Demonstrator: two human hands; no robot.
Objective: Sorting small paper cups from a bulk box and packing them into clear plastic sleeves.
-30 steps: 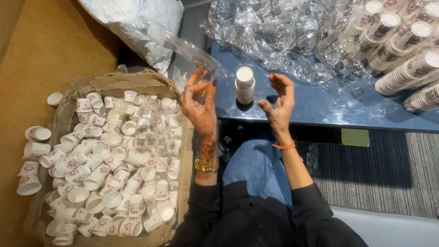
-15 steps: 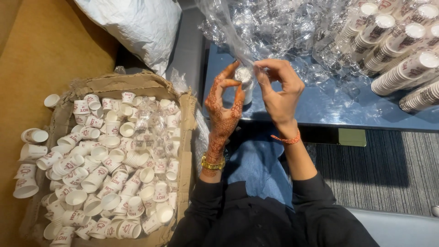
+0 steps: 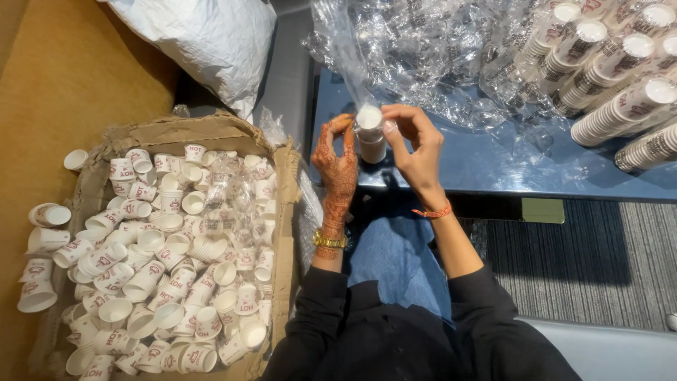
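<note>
Both hands meet over the edge of the dark blue table (image 3: 493, 166): right hand (image 3: 416, 144) pinching the small stack of white paper cups (image 3: 369, 134), half hidden by fingers, left hand (image 3: 338, 159) open-fingered beside it, contact unclear. Clear plastic sleeve (image 3: 349, 53) rises off it; cardboard box of loose cups (image 3: 169, 240) further left, cut off at the bottom

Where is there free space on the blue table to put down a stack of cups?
The blue table is bare between the hands' small cup stack and the sleeved cup stacks at right. The far side is crowded with clear plastic wrap. The cardboard box is full.
</note>
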